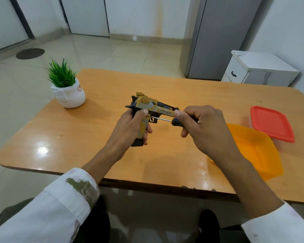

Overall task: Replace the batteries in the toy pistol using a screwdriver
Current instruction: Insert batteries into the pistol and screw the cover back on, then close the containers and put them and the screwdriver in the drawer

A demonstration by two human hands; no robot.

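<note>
The toy pistol (154, 106), tan and black camouflage with "Desert Eagle" lettering, is held above the middle of the wooden table (98, 148), barrel pointing right. My left hand (130, 128) grips its handle, thumb lying along the frame. My right hand (199, 124) holds a screwdriver (167, 120) by its black handle. The thin metal shaft runs left and its tip meets the pistol's grip just under my left thumb. The butt of the pistol points down toward me.
An orange plastic container (256, 149) sits open at the right under my right forearm, its red lid (272, 122) lying behind it. A small potted plant (67, 88) stands at the table's far left. A white cabinet (260, 69) stands beyond the table.
</note>
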